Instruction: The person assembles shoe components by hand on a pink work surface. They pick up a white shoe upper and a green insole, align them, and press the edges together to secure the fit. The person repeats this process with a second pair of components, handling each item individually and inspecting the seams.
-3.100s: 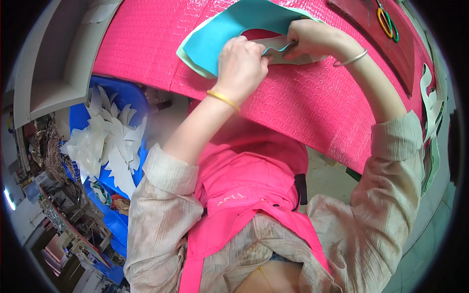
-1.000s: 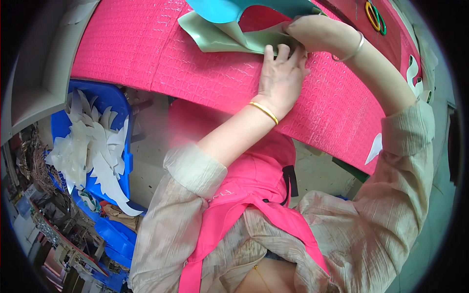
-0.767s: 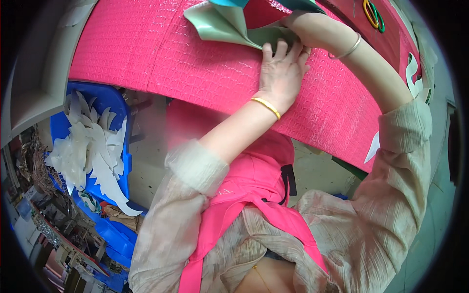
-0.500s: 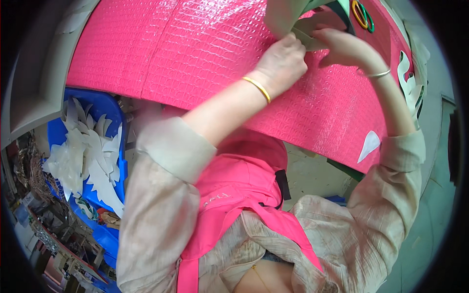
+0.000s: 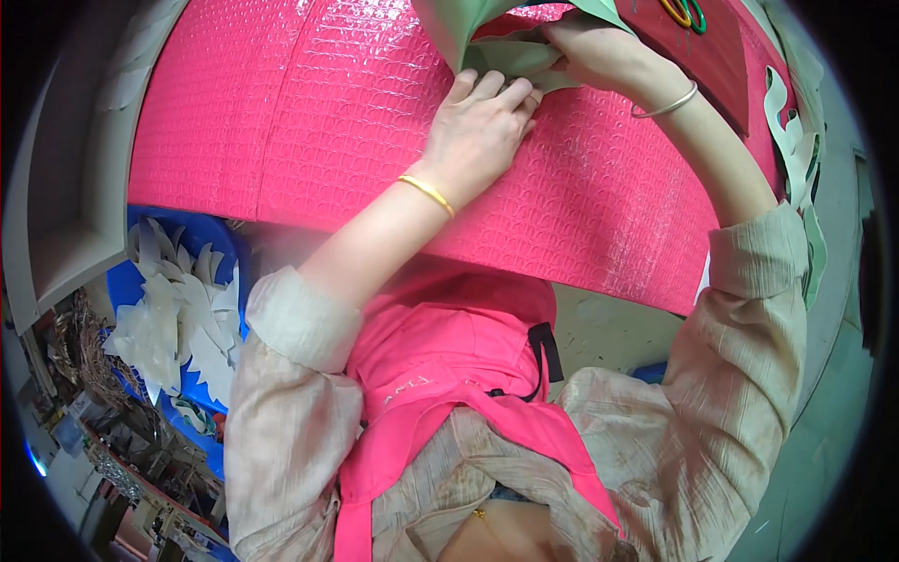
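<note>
The green sheet (image 5: 513, 58) is on the pink surface (image 5: 356, 140), left of the red board (image 5: 707, 70), its far part out of view. Arched and curling, it looks light and pliable, easily bent and hardly fragile, though a smooth face may slip. The left hand (image 5: 480, 131), farther from the board, has fingertips on the sheet's near edge; the right hand (image 5: 604, 61), nearer the board, touches its right part, some fingertips hidden. The hands stand a little apart; whether either pinches the sheet, I cannot tell. The near edge, left of the board, seems the best hold: thumb against fingers, lightly, to avoid creasing.
</note>
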Motion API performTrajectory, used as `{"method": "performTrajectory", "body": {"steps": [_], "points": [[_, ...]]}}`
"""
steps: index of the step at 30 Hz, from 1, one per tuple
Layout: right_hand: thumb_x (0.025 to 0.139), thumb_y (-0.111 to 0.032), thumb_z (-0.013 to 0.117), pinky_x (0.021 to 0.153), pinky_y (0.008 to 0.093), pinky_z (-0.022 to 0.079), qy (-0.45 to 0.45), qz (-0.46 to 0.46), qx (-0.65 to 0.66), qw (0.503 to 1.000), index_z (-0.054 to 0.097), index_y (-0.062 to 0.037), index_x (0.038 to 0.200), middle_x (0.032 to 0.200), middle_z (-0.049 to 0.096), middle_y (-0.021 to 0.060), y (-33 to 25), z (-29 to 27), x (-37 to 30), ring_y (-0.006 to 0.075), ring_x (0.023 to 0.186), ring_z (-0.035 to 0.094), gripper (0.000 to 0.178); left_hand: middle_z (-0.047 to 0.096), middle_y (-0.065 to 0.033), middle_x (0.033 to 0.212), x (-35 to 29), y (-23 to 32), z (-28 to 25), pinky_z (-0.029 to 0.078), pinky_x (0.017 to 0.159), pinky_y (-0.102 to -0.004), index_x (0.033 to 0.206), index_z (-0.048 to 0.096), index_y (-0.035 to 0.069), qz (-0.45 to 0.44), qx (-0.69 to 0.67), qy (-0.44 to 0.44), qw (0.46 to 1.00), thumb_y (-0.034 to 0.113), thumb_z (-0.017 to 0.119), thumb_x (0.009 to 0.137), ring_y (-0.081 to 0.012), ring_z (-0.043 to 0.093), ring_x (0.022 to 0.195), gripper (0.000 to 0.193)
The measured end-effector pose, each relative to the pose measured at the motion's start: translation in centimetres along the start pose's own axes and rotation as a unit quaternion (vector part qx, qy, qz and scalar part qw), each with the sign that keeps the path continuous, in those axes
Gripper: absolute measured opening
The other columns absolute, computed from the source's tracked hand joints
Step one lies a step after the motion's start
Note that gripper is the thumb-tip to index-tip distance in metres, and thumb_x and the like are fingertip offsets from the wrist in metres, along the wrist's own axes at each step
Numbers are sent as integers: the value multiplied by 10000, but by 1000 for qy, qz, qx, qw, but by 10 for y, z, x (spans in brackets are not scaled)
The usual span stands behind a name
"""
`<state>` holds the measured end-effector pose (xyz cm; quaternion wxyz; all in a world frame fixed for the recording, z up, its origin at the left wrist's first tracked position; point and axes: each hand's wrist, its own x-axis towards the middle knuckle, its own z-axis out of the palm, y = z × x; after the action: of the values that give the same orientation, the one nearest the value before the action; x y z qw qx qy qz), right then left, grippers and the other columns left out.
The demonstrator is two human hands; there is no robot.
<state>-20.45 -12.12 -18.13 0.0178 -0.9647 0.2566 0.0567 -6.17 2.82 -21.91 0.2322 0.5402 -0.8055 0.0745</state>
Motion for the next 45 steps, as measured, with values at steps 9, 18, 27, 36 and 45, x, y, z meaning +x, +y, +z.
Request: {"method": "performTrajectory", "body": {"steps": [9,18,27,36,45], "points": [[670,-207,658,498,340,440,7,-64,-107,992,583,-57,771,608,554,120,-2,-3,8,231,534,563,195,519,-15,1011,11,24,19,267,988,-431,1033,617,82,-89,11,34,995,183,527,775,-221,455,1002,291],[665,-104,690,677,291,473,65,-33,164,984,602,28,914,760,606,83,29,-29,-31,192,715,576,295,576,-56,646,55,21,5,344,881,-319,630,680,115,221,198,-35,954,144,550,656,-181,552,718,136],[789,-148,581,657,349,444,-105,-130,256,952,609,-9,889,787,607,150,-29,-45,-19,275,705,575,174,522,-14,629,5,-27,-82,378,738,-259,542,597,137,326,195,-203,902,134,544,626,-145,519,687,99],[707,-160,653,709,361,451,-145,31,287,946,569,21,960,820,602,182,-85,-36,11,282,761,585,322,483,-19,683,-49,-46,-81,389,748,-255,610,582,91,215,149,-151,953,121,538,634,-139,502,744,58],[744,-137,625,731,362,443,-76,75,338,935,560,1,1042,871,615,182,-112,-13,20,283,817,593,335,481,-9,718,-56,-53,-74,388,790,-254,640,600,94,207,120,-109,965,118,537,659,-131,499,755,70]]}}
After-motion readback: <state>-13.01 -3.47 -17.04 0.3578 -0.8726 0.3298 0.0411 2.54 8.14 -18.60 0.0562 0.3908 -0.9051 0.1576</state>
